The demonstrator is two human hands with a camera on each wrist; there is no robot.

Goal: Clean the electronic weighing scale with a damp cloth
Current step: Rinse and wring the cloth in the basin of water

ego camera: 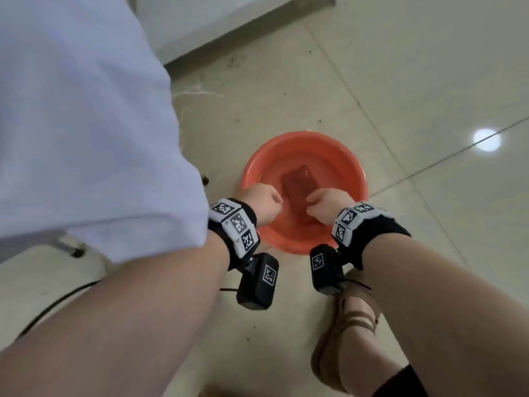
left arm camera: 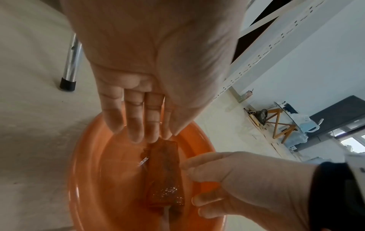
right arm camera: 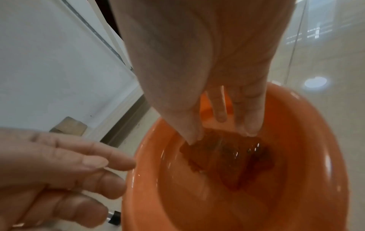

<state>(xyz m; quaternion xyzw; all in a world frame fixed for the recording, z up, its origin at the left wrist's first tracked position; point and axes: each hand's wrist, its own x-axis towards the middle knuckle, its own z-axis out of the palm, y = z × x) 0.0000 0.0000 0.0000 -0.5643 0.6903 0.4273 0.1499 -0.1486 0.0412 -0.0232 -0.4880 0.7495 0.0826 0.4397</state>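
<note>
An orange plastic basin (ego camera: 286, 141) (left arm camera: 82, 156) (right arm camera: 316, 125) stands on the tiled floor with water in it. A folded reddish cloth (ego camera: 297, 181) (left arm camera: 164, 168) (right arm camera: 233, 156) lies soaked in the water. My right hand (ego camera: 326, 203) (right arm camera: 221, 136) reaches down into the basin, and its thumb and fingers hold the cloth's near end. My left hand (ego camera: 264, 203) (left arm camera: 156, 136) (right arm camera: 88, 164) hovers over the basin's left rim, fingers loosely straight, holding nothing. No weighing scale is in view.
My sandalled foot (ego camera: 352, 325) stands just right of the basin. A metal chair leg with a black tip (left arm camera: 68, 70) and a black cable (ego camera: 57, 302) are on the left. A white cabinet base (ego camera: 229, 30) runs behind the basin.
</note>
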